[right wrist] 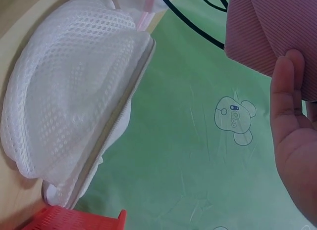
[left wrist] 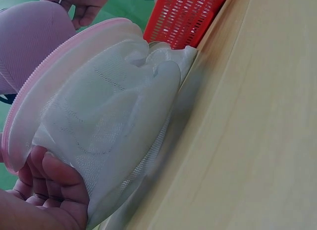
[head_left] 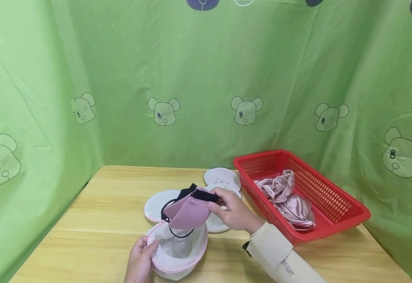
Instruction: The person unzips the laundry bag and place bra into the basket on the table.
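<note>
A white mesh laundry bag (head_left: 177,251) with a pink zipped rim gapes upward on the table. My left hand (head_left: 140,257) grips its rim at the left side, thumb over the edge; in the left wrist view the left hand's fingers (left wrist: 59,170) curl against the mesh. Above the opening, my right hand (head_left: 235,210) pinches a mauve ribbed bra (head_left: 191,212) with black straps. One thin black loop dangles over the bag's mouth. The right wrist view shows the thumb side against the bra's ribbed cloth (right wrist: 267,32).
Behind the bag lie more white mesh bags: one round with pink trim (head_left: 158,206) at left, others (head_left: 221,179) toward the back. A red plastic basket (head_left: 327,232) at right contains crumpled pink satin clothing (head_left: 295,210). Green curtain (head_left: 198,145) borders the wooden table (head_left: 85,228).
</note>
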The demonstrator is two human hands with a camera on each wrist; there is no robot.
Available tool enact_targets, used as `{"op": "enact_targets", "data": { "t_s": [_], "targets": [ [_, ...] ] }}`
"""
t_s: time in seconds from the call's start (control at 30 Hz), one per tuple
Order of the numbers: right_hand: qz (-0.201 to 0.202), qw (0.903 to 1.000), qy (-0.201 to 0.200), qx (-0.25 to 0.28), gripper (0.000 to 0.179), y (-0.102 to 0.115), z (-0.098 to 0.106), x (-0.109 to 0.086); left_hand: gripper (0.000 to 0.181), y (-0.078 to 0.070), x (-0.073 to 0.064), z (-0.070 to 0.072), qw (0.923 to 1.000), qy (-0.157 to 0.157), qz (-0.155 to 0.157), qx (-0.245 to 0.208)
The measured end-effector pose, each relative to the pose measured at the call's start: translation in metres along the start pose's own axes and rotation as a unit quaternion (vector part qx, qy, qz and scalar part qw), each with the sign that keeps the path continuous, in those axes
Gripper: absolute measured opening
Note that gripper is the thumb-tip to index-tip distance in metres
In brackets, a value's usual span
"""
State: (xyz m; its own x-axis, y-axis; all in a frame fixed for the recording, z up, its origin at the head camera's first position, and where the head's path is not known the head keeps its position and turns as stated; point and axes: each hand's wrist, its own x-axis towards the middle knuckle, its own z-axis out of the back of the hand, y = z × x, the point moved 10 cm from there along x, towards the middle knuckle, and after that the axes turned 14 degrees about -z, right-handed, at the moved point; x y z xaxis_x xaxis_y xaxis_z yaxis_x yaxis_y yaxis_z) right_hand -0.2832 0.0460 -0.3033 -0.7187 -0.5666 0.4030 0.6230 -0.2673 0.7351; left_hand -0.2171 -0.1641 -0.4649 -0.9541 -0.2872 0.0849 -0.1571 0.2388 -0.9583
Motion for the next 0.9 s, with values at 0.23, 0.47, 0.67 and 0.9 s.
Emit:
{"op": "enact_targets", "data": {
  "t_s": [0.23, 0.47, 0.67, 0.9],
  "targets": [
    [0.009, 0.9999, -0.007, 0.000, 0.006, 0.003, 0.007, 0.000, 0.014, 0.001, 0.000, 0.001, 1.0000, 0.003, 0.001, -0.001],
    [0.010, 0.9999, -0.012, -0.002, 0.008, 0.003, 0.014, -0.001, 0.013, 0.002, -0.001, 0.000, 1.0000, 0.005, 0.004, -0.006],
    [0.016, 0.9995, -0.026, -0.008, 0.010, 0.006, 0.022, -0.002, 0.013, 0.001, -0.001, 0.000, 0.9999, 0.005, 0.007, -0.009],
    [0.009, 0.9990, -0.041, -0.013, 0.012, 0.005, 0.032, -0.002, 0.015, 0.002, 0.001, 0.002, 0.9999, 0.004, 0.009, 0.002]
  ]
}}
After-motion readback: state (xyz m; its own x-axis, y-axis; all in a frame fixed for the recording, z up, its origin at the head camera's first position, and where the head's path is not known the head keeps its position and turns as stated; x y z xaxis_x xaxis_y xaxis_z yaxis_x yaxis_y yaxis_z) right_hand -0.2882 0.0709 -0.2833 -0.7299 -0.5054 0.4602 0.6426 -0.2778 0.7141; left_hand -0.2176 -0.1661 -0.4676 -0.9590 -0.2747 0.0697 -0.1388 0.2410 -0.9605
